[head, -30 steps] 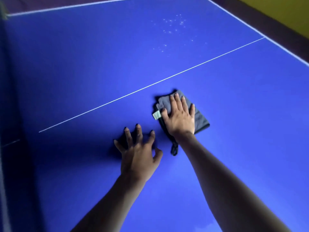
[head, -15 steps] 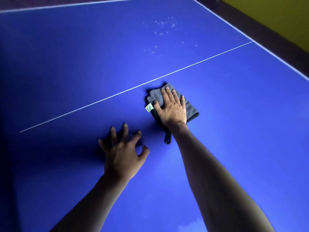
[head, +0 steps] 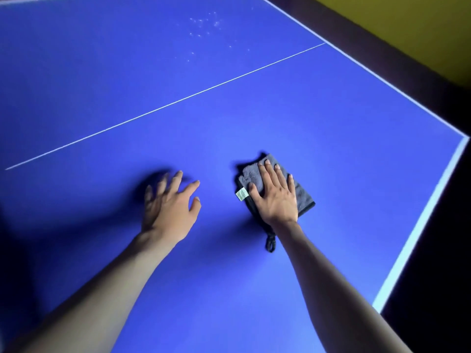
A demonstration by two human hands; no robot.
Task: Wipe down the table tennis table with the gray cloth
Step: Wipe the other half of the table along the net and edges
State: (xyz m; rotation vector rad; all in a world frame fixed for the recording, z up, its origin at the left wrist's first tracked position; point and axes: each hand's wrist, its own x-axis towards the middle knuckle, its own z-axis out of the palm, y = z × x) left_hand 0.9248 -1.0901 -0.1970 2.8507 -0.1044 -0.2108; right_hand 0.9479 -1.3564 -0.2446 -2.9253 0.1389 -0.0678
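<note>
**Q:** Head view: how are the hands set, and why?

**A:** The right hand [head: 276, 197] lies flat with straight fingers on the folded gray cloth [head: 303, 197], pressing it onto the blue table [head: 331, 118]; a flat palm likely spreads pressure for wiping. The left hand [head: 169, 207] is spread, fingers relaxed and blurred, gripping nothing; whether it touches the table cannot be told. It probably serves as a brace.

**Q:** Cloth location?

**A:** On the near half, well apart from the white specks [head: 204, 29] beyond the center line [head: 165, 107].

**Q:** Any readable markings?

**A:** A small white tag [head: 241, 194] sticks out beside the thumb; its print is illegible. A dark loop [head: 270, 242] trails toward the wrist.
</note>
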